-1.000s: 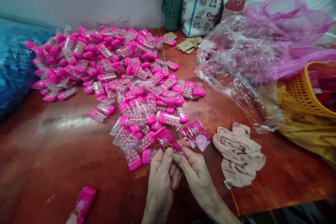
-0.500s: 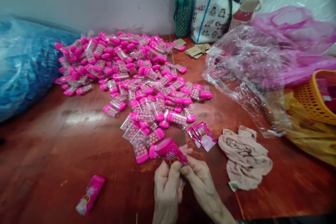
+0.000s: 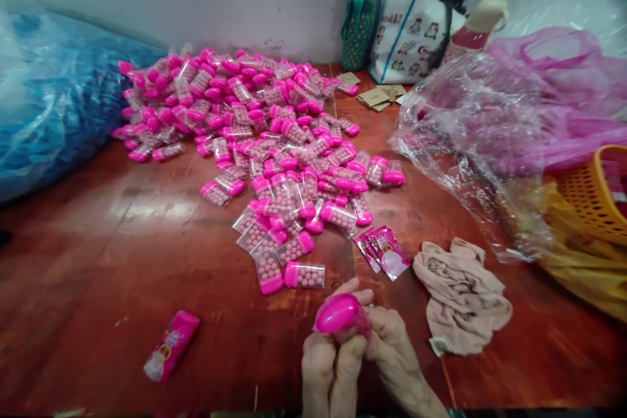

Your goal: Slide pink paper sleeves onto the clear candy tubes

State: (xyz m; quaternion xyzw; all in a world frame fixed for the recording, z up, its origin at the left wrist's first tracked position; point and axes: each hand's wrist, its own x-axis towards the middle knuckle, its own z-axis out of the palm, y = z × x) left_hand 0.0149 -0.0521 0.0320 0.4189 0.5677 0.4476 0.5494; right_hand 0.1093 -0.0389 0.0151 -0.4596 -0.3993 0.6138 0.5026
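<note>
Both my hands meet near the front edge of the table, gripping one pink-capped container (image 3: 339, 315) with its cap facing up toward me. My left hand (image 3: 329, 369) has its fingers closed round the lower part. My right hand (image 3: 399, 356) pinches the other side, where some pink wrapping shows. Beyond them, a clear container of pink balls (image 3: 306, 275) lies at the near end of a large pile of similar ones (image 3: 264, 117). Several pink printed sleeves (image 3: 389, 253) lie to the right of the pile. One container in a printed sleeve (image 3: 171, 346) rests at the front left.
A crumpled beige cloth (image 3: 463, 297) lies right of my hands. Clear and pink plastic bags (image 3: 470, 117) and a yellow basket (image 3: 588, 206) are at the right. A blue bag (image 3: 59, 98) bulges at the left. A white tote (image 3: 409, 32) and brown cards (image 3: 375, 98) stand or lie behind.
The held container has turned so its cap faces me, and my hands have moved slightly down and right. The view has shifted a little.
</note>
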